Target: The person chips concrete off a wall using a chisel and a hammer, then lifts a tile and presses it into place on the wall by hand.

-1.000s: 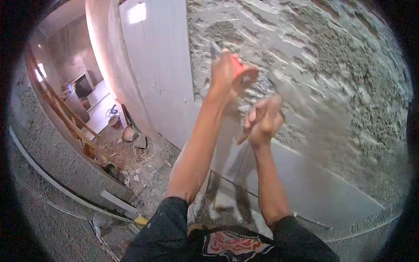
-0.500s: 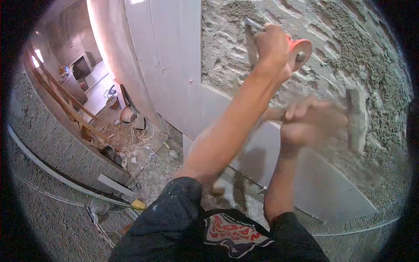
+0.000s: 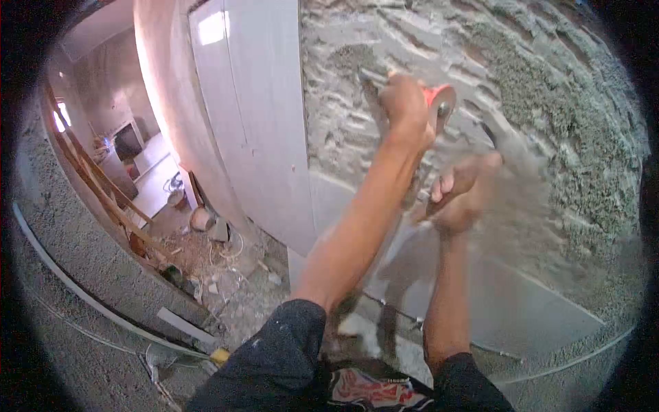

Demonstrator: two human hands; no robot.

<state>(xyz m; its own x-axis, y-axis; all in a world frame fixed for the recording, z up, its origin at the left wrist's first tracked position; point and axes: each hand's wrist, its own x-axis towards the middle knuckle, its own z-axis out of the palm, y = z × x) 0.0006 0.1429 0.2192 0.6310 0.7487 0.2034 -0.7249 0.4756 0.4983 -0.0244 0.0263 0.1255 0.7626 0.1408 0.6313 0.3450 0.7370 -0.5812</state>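
Note:
My left hand [image 3: 405, 106] is closed around a chisel [image 3: 373, 75] with a round orange-red hand guard [image 3: 443, 101]. The chisel's blade points up and left against the rough, gouged mortar wall [image 3: 522, 82]. Lower and to the right, my right hand [image 3: 461, 196] grips a hammer by its wooden handle [image 3: 421, 211]. Motion smears the hammer, and its head can hardly be made out near the chisel's guard.
Large pale panels [image 3: 257, 110] cover the wall on the left, with another panel [image 3: 508, 302] low on the right. Rubble [image 3: 240, 295], a bucket [image 3: 201, 220] and wooden poles [image 3: 103, 185] are on the left. A plastered ledge [image 3: 75, 226] runs along the near left.
The view has shifted. My right hand and the hammer have swung up and left, closer to the chisel. My left hand keeps its grip on the chisel at the wall.

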